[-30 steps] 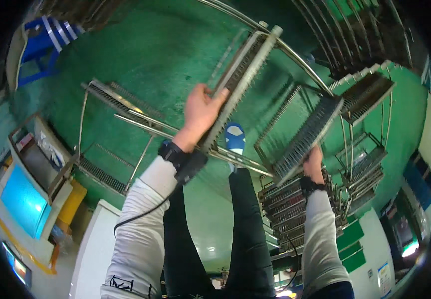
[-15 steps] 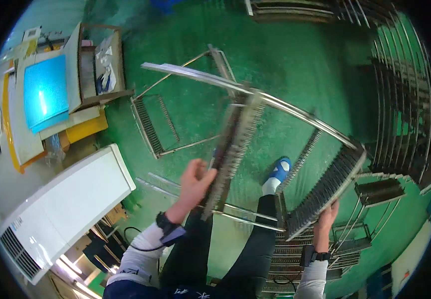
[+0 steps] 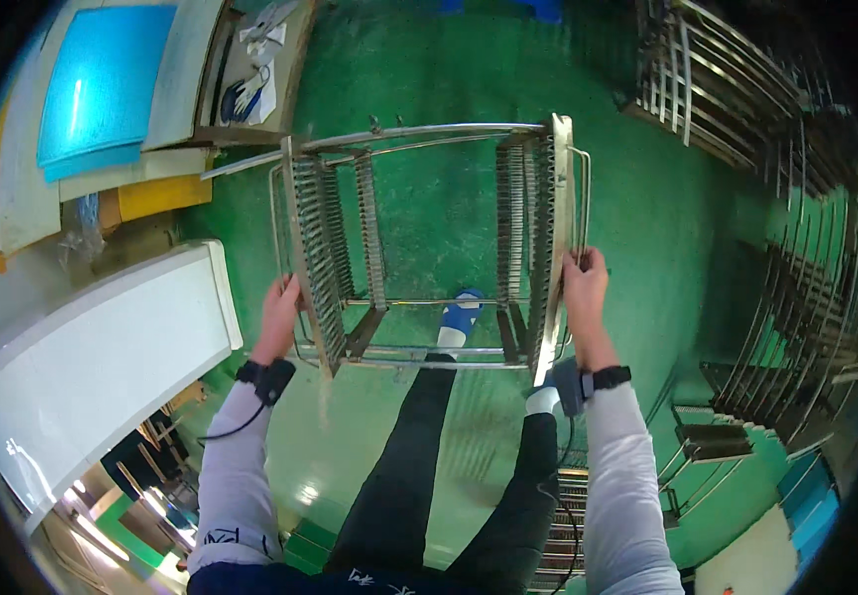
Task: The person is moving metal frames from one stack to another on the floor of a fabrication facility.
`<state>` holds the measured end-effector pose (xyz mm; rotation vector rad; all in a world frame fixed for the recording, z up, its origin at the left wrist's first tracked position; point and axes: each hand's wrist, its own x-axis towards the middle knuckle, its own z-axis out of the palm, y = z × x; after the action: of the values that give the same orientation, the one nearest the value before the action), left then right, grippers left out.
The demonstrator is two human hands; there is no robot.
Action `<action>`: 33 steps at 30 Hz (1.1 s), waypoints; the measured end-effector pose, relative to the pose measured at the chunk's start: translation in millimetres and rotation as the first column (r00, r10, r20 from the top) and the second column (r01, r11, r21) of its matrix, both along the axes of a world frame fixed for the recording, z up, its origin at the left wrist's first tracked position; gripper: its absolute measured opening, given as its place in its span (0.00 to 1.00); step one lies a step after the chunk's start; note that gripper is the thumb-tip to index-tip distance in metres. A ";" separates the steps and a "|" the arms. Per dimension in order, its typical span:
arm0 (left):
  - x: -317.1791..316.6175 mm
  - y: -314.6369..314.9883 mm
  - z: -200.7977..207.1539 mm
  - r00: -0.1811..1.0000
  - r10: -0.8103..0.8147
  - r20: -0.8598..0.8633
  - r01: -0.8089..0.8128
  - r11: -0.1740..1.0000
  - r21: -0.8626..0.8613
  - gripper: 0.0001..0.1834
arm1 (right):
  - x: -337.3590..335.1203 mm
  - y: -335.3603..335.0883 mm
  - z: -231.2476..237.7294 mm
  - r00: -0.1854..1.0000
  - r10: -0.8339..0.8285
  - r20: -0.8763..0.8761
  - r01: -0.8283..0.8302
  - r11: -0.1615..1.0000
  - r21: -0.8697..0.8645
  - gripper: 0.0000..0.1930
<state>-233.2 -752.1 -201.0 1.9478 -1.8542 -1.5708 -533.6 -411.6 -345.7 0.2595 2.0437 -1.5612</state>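
Observation:
A metal slotted rack [image 3: 554, 198] is held up in front of my legs, its two comb-toothed side panels joined by long rods. My left hand [image 3: 278, 315] is closed at the outer side of the left panel [image 3: 312, 248], by its wire handle. On the opposite side, my right hand [image 3: 586, 283] grips the rack's edge beside the right wire handle [image 3: 584, 198]. Parts of the fingers on both hands are hidden behind the metal. Through the open frame the green floor [image 3: 439, 218] and my blue-and-white shoe [image 3: 463, 313] show.
Stacked metal racks [image 3: 717, 79] fill the far right, with more [image 3: 796, 317] along the right side. A small rack [image 3: 712, 443] stands near my right arm. To the left are a long white appliance [image 3: 102, 357], a blue sheet [image 3: 107, 89] and an open box [image 3: 250, 119] with gloves.
The rack has turned from a slant to nearly square before me. My left hand moved left and my right hand shifted up and left. My view has shifted too.

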 end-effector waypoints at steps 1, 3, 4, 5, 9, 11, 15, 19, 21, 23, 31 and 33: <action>1.3 -7.6 -16.1 0.997 0.070 -0.022 -0.070 0.998 -0.009 0.14 | -7.2 -6.3 -14.9 0.999 0.008 -0.046 -0.006 0.999 0.042 0.10; 6.9 -27.3 -36.6 0.997 0.073 -0.021 -0.073 0.997 0.009 0.14 | -16.4 -22.7 -29.8 0.998 0.021 -0.054 -0.014 0.993 0.119 0.09; 10.3 -38.5 -39.9 0.998 0.058 -0.013 -0.058 0.998 0.020 0.14 | -15.8 -32.4 -31.9 0.998 0.037 -0.047 -0.031 0.993 0.117 0.09; 13.8 -45.9 -44.0 0.996 0.076 -0.046 -0.075 0.997 0.035 0.14 | -15.4 -40.9 -33.1 0.999 0.023 -0.022 -0.021 0.996 0.088 0.09; 25.5 -48.7 -92.1 0.998 0.060 -0.006 -0.059 0.996 0.063 0.15 | -17.2 -27.9 -67.8 0.999 0.033 -0.014 -0.031 0.991 0.129 0.08; 25.9 -52.2 -110.6 0.995 0.095 0.005 -0.095 0.994 0.051 0.15 | -16.5 -38.3 -81.8 0.998 0.038 -0.046 -0.030 0.989 0.147 0.08; 47.6 -74.0 -153.4 0.987 0.151 0.055 -0.154 0.986 0.066 0.15 | -12.1 -63.0 -101.1 0.983 0.184 -0.014 -0.173 0.943 0.285 0.12; 59.4 -78.8 -190.7 0.993 0.117 0.035 -0.118 0.992 0.041 0.16 | -8.8 -64.3 -114.8 0.946 0.324 0.010 -0.299 0.859 0.416 0.15; 66.1 -80.8 -197.9 0.988 0.135 0.073 -0.137 0.991 0.015 0.16 | -8.9 -68.4 -116.2 0.919 0.394 0.018 -0.355 0.806 0.474 0.16; 82.7 -83.8 -201.7 0.993 0.105 0.060 -0.108 0.994 0.036 0.15 | -8.5 -64.4 -115.3 0.883 0.469 0.021 -0.425 0.780 0.459 0.16; 111.4 -102.7 -220.7 0.997 0.022 0.073 -0.023 0.999 0.025 0.14 | -30.8 -43.5 -112.5 0.880 0.463 0.107 -0.449 0.736 0.507 0.15; 115.2 -107.6 -223.8 0.970 -0.030 0.242 0.057 0.993 -0.104 0.18 | -26.7 -39.7 -119.1 0.844 0.535 -0.039 -0.413 0.694 0.590 0.18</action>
<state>-118.0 -859.8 -424.9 2.1436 -2.0343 -1.2583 -560.3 -451.3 -464.9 -0.2365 2.4463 -0.6583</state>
